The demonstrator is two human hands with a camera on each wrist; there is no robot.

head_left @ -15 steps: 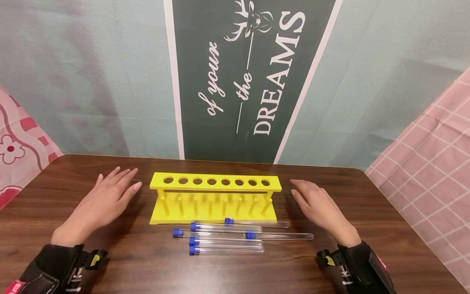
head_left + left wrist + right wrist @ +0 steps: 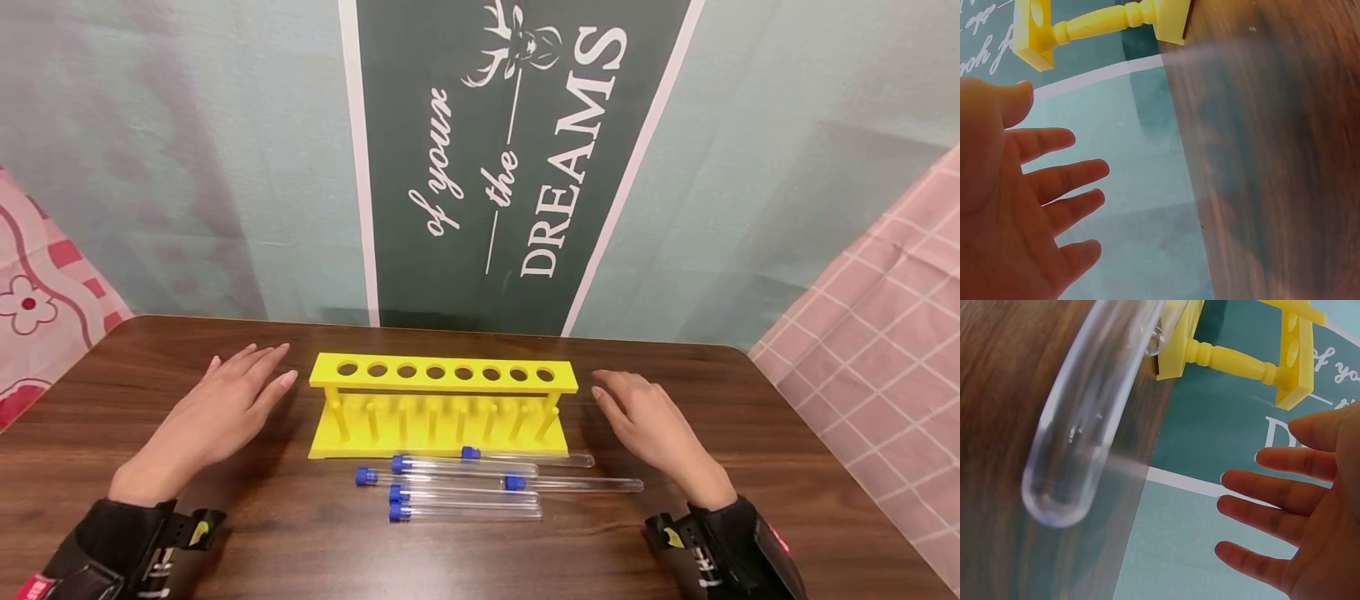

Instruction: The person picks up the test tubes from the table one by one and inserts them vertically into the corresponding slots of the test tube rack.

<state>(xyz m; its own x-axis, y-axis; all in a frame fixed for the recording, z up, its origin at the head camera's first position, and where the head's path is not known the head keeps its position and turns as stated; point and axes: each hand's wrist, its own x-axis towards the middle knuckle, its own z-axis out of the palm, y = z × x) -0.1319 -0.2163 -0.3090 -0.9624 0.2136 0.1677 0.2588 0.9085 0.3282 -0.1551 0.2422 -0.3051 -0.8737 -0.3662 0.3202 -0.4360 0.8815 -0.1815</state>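
Note:
A yellow test tube rack stands on the table, its row of holes vacant and its pegs bare. In front of it lie several clear test tubes with blue caps, mostly pointing left. My left hand is left of the rack with fingers extended, holding nothing. To the right of the rack my right hand also has its fingers extended and holds nothing. The left wrist view shows the left palm apart from the rack's end post. One tube's rounded end looms close in the right wrist view.
Dark brown wooden table spans the front, with its far edge along a hanging cloth that carries a dark printed panel. Pink patterned cloth hangs at the right side, and another at the left.
The whole head view has shifted very slightly. Both hands keep nearly the same place, and the rack and tubes lie as before.

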